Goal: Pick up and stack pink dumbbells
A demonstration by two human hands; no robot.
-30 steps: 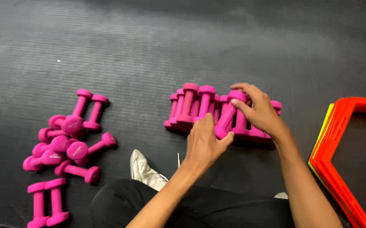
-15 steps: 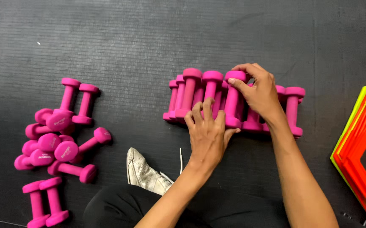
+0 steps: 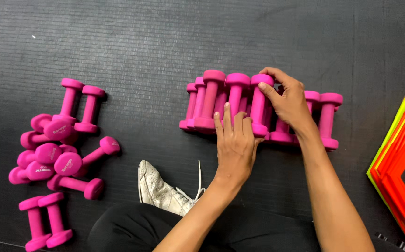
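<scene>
A tidy stack of pink dumbbells (image 3: 214, 100) lies on the dark rubber floor (image 3: 165, 42), upper ones resting on a lower row. My right hand (image 3: 289, 100) grips a pink dumbbell (image 3: 260, 105) at the top of the stack, thumb across its shaft. My left hand (image 3: 234, 142) lies flat with fingers apart, its fingertips pressed against the near ends of the stacked dumbbells. One more pink dumbbell (image 3: 327, 119) lies at the stack's right end.
A loose heap of pink dumbbells (image 3: 53, 156) lies at the left, with a pair (image 3: 46, 226) near the bottom left. A white shoe (image 3: 158, 189) and my black trouser leg sit below. Orange and yellow flat frames (image 3: 398, 172) are stacked at the right edge.
My right hand has set its dumbbell more upright onto the top row. My left hand slid forward against the stack's near ends. The view shifted slightly.
</scene>
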